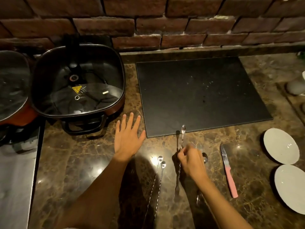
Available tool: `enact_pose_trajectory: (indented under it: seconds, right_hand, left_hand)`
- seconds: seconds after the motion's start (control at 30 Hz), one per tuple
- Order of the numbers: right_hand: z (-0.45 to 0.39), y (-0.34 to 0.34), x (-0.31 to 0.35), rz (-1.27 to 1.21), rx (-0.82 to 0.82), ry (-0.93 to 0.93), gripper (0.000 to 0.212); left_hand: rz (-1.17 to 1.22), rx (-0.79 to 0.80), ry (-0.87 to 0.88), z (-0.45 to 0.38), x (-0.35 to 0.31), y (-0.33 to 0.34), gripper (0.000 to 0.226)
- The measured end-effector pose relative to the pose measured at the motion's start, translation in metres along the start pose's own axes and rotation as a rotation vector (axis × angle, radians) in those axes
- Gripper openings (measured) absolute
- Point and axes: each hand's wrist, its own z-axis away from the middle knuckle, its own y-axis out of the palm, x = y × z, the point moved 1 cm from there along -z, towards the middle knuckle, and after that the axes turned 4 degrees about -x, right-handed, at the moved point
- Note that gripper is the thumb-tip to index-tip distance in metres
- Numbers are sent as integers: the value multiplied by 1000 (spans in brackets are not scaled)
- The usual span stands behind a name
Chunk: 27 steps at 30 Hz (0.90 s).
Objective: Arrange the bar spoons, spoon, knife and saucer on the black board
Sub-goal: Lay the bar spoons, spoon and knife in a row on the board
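The black board [203,95] lies bare on the marble counter. My right hand [190,162] pinches a twisted bar spoon [182,134] by its middle; its bowl hangs over the board's near edge and its fork end points back towards me. Two more bar spoons [159,172] lie side by side on the counter to the left of that hand. A spoon [205,157] is partly hidden behind my right hand. The pink-handled knife [228,172] lies to the right. Two white saucers [280,145] [291,187] sit at the far right. My left hand [127,136] rests flat, fingers spread, left of the board.
A square electric pan with a glass lid [77,83] stands at the left, a second pan [13,86] beside it. A brick wall [148,22] runs along the back. A steel surface [16,179] borders the counter's left. Pale crockery [295,87] sits at the right edge.
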Motion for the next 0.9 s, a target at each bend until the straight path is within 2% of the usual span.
enact_pose_trajectory:
  seconds: [0.17,0.27,0.43,0.53,0.7,0.9]
  right_hand:
    - [-82,-16,31,64,-25,-102,17]
    - [-129,-15,51,94,7,-70,11]
    - [-183,-4,80,129,13,-40,16]
    - [-198,5,86,201,43,-35,18]
    - [-204,11,83,255,7,-77,27]
    - [-203,15,82,269,-21,-94,12]
  left_hand:
    - [27,22,-28,-3,0,3,71]
    - [4,7,-34,-3,0,2,72]
    - [7,-167,-12,-1,0,4,67]
    - [10,-221,-14,0,-1,6,66]
    - [10,-164,-30,-2,0,7,70]
    - [1,-175,-19,-1,2,7,70]
